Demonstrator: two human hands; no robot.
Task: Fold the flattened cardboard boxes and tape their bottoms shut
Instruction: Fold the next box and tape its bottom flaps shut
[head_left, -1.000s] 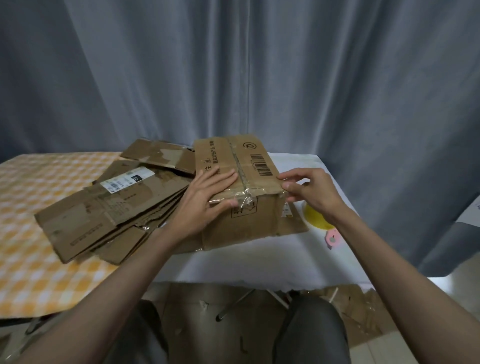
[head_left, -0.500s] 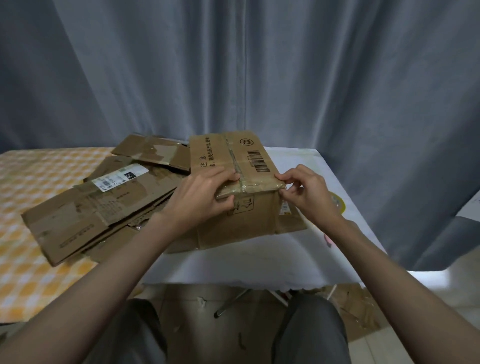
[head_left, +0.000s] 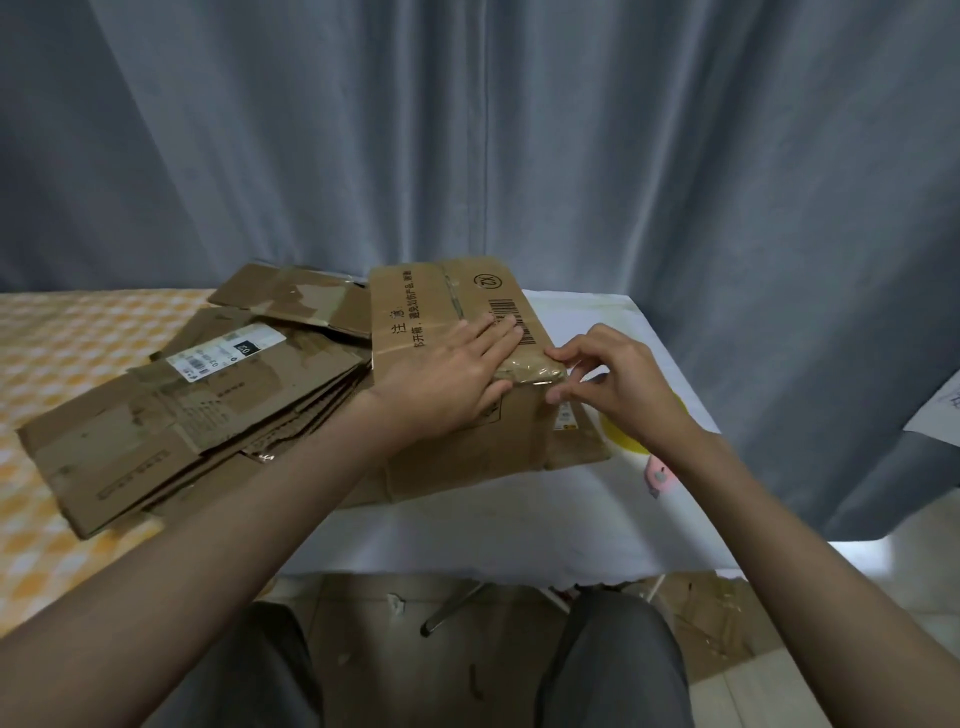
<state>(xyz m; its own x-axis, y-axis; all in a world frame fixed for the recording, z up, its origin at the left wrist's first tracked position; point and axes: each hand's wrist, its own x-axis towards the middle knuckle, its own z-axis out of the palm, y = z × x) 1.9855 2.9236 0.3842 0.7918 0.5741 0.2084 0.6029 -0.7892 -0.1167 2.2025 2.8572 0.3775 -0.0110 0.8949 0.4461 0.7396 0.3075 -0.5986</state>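
Orange-and-white checked cloth (head_left: 62, 332) covers the far-left stretch of the tabletop. On it, a stack of flattened brown cardboard boxes (head_left: 171, 415), the top one bearing a white shipping label (head_left: 228, 351); the stack lies just left of the left hand.

Left hand (head_left: 447, 379): grip wide, fingers straight, palm pressed flat on top of the folded brown cardboard box (head_left: 467, 447) with a barcode and printed characters. The box stands on the white tabletop (head_left: 519, 519), directly under this hand.

A strip of clear glossy tape (head_left: 530, 366) wraps the box's near top edge, between the two hands.

Right hand (head_left: 618, 384): grip narrow, fingertips (head_left: 553, 354) curled and touching the tape's right end at the box corner; whether it truly pinches the tape cannot be told.

Grey curtain (head_left: 519, 130) hangs behind both hands.
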